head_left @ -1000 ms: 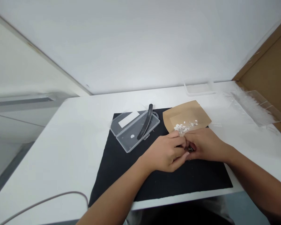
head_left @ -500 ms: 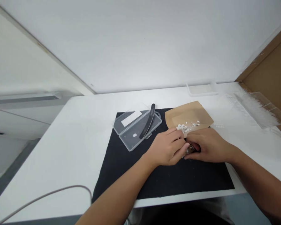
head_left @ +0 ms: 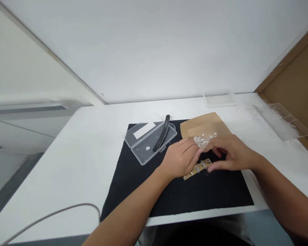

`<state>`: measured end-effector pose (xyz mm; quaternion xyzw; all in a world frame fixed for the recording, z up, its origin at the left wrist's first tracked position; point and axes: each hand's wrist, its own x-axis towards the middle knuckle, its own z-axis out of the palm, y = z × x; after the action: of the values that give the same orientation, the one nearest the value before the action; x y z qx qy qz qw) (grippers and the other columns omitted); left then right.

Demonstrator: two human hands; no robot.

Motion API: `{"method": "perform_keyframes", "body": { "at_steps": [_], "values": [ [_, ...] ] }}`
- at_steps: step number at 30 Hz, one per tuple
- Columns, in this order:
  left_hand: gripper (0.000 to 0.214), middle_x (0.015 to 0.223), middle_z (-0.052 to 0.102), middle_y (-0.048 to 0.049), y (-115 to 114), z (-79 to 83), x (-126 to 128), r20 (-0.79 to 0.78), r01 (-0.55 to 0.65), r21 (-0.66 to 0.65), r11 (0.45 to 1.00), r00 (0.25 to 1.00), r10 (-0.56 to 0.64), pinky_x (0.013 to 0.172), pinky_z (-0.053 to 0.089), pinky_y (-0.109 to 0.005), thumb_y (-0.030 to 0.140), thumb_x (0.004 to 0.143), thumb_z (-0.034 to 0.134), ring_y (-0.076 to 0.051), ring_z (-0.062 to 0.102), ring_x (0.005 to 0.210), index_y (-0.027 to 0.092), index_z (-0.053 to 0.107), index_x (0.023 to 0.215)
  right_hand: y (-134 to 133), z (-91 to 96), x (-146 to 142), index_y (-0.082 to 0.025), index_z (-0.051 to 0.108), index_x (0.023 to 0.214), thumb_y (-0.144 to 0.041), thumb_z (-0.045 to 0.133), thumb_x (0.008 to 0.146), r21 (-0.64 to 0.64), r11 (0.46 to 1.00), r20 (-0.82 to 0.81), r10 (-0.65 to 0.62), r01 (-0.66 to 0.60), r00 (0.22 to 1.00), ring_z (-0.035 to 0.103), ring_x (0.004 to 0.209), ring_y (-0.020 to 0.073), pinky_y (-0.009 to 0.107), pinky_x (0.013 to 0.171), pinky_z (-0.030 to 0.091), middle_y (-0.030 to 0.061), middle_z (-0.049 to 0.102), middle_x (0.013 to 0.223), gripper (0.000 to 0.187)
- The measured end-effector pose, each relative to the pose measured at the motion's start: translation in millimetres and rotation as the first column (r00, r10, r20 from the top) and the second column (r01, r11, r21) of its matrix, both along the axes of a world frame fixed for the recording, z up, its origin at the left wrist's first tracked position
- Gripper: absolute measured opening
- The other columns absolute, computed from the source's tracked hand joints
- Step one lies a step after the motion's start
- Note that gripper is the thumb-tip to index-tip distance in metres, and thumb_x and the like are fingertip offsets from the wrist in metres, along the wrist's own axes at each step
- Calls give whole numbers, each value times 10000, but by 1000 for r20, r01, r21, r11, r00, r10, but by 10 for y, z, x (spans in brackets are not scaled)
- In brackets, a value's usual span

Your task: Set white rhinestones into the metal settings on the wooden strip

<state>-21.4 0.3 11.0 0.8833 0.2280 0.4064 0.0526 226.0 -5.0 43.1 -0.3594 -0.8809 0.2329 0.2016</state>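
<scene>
A narrow tan strip [head_left: 200, 167] with small clear pieces and shiny spots on it lies slanted over the black mat [head_left: 184, 200]. My left hand [head_left: 182, 158] is curled over the strip, closed on its upper side; its fingertips are partly hidden. To the right, my right hand [head_left: 227, 153] is open, thumb and fingers apart near the strip's right end, with nothing visible between them. Just beyond both hands, small white pieces [head_left: 200, 140] are heaped on a brown paper sheet [head_left: 205, 123].
An open clear plastic case [head_left: 154, 138] lies left of my hands, with a curved dark nail file [head_left: 162, 133] across it. At the back stands a clear tray [head_left: 219, 100]. Clear plastic pieces [head_left: 277, 118] are piled at right. A cable [head_left: 48, 213] curves across the front left.
My right hand has opened and lifted slightly away from the strip's right end. More of the tan strip now shows between the hands. My left hand has shifted slightly left.
</scene>
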Motion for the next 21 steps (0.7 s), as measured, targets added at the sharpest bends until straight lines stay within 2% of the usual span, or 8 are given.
{"method": "perform_keyframes", "body": {
  "at_steps": [2,5,7,12,13,15,18,21],
  "values": [
    [190,848,687,-71,13,-22,-7,29,-6,-8,1000,1000,6,736,546,-334,107,1033,460,-202,609,792,150,627,1112,52,22,112,-247,723,968,-530,656,1002,159,973,-40,-165,170,985,538,594,106,263,608,357,-49,612,667,293],
    [382,828,661,-39,49,-47,-21,98,-1,8,1000,995,0,769,531,-331,35,1026,382,-196,579,792,181,560,1331,148,56,328,-235,734,918,-471,581,1042,395,781,-87,-492,483,866,565,617,137,292,617,359,-9,633,682,307],
    [481,880,650,-35,73,-51,-27,153,-30,58,998,988,21,809,511,-349,5,1022,350,-194,566,819,257,531,1389,211,78,496,-237,747,1014,-464,561,1037,450,653,-83,-648,609,757,581,654,162,305,624,363,13,648,721,294],
    [576,1027,621,-46,78,-50,-20,274,-86,96,992,960,56,817,495,-389,4,999,414,-205,578,891,369,444,1444,326,62,947,-254,712,1069,-315,531,972,473,490,-8,-829,732,560,609,797,217,314,645,365,39,657,842,215],
    [582,1037,617,-54,71,-56,-18,286,-87,70,994,956,63,820,508,-406,22,992,443,-218,588,918,352,402,1469,342,45,1035,-257,706,1052,-289,532,951,459,476,12,-848,750,531,608,815,227,322,660,375,41,656,852,203],
    [587,1058,611,-77,56,-74,-14,298,-83,9,997,951,76,815,535,-434,61,977,497,-241,593,956,301,339,1489,364,12,1191,-264,700,1029,-273,541,923,396,509,97,-851,764,517,605,814,240,340,676,389,43,666,870,191],
    [574,1057,603,-90,45,-98,-10,301,-72,-22,997,951,76,767,552,-413,79,950,545,-243,582,946,261,336,1453,361,3,1327,-270,703,1019,-281,562,900,295,591,149,-805,751,575,611,797,237,354,699,418,32,672,870,186],
    [568,1029,592,-79,50,-95,-8,283,-78,-18,997,956,79,731,548,-373,58,920,569,-239,571,944,253,358,1410,306,65,1306,-284,705,1003,-333,581,908,276,602,172,-798,749,578,616,798,246,356,677,410,29,686,866,164]
  ]
}}
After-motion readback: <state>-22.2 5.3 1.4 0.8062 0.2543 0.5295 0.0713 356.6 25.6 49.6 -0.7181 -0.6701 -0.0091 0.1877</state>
